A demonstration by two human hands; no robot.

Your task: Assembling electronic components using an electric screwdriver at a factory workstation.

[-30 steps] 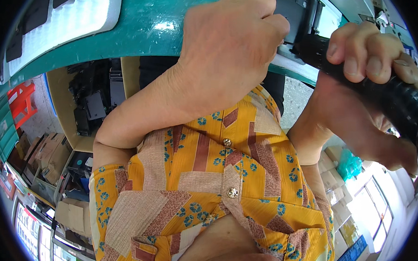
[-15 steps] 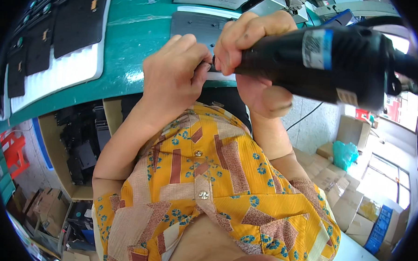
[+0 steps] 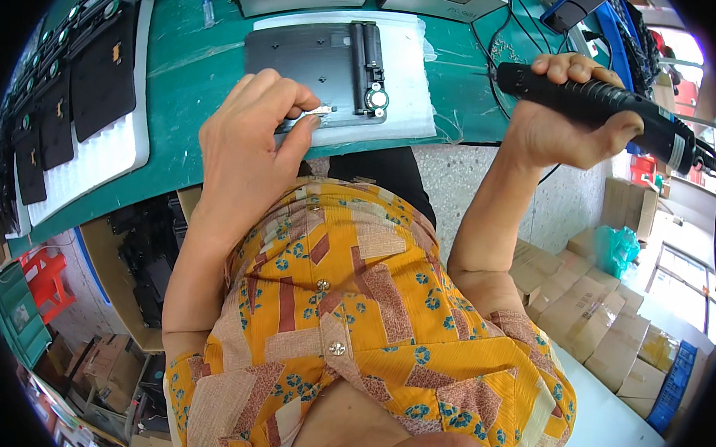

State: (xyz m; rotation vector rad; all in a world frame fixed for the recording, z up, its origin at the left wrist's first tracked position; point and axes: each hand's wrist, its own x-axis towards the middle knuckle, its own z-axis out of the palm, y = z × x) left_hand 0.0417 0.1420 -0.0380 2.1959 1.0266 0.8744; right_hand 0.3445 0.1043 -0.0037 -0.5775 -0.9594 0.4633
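My left hand (image 3: pixel 254 139) rests at the near edge of a dark grey plastic panel (image 3: pixel 297 57). Its thumb and forefinger close on a small metal piece (image 3: pixel 321 110) lying on that panel, though the fingertips partly cover it. Along the panel's right side runs a black hinge-like bar (image 3: pixel 367 52), with a round green-rimmed part (image 3: pixel 376 99) at its near end. Off to the right, above the table's edge, my right hand (image 3: pixel 566 129) grips a black corded electric screwdriver (image 3: pixel 595 102), its front end pointing left and away from the panel.
White foam sheeting (image 3: pixel 415 106) lies under the panel on the green table (image 3: pixel 182 128). More dark panels (image 3: pixel 100 84) sit on white foam at left. Two grey metal boxes (image 3: pixel 443 2) stand at the back, near loose cables (image 3: pixel 502 38). Cardboard boxes (image 3: pixel 578 305) cover floor at right.
My right hand has carried the screwdriver from beside my left hand out to the right, uncovering the panel. My left hand stays at the panel's near edge. The whole view has shifted slightly.
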